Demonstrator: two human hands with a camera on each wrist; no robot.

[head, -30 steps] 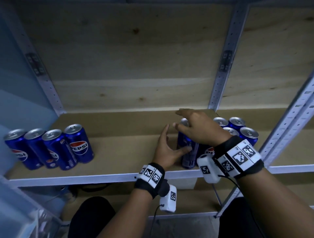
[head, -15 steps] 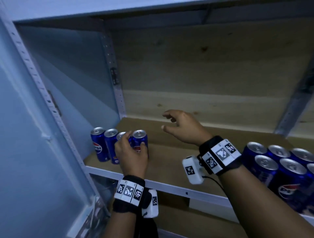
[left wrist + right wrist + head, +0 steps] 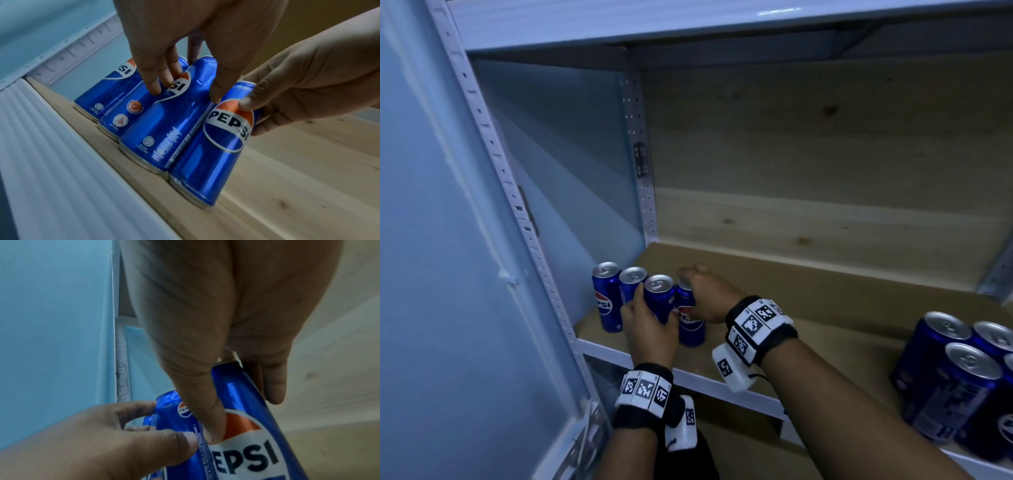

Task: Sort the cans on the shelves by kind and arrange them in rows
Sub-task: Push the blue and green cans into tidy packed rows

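Four blue Pepsi cans stand in a row at the left end of the wooden shelf. My left hand grips the third can from the front, thumb and fingers round its upper body. The fourth, rightmost can touches it, and my right hand grips it near the top. In the right wrist view the right thumb presses that can's logo with fingers behind. The first can and second can stand free by the blue side wall.
A second cluster of Pepsi cans stands at the right end of the same shelf. Bare shelf board lies between the two groups. The white perforated upright and blue wall close off the left. Another shelf runs above.
Both hands left the right-hand cluster and went to the left row. The left hand took hold of the third can; the right hand, open in the air before, now grips the fourth.
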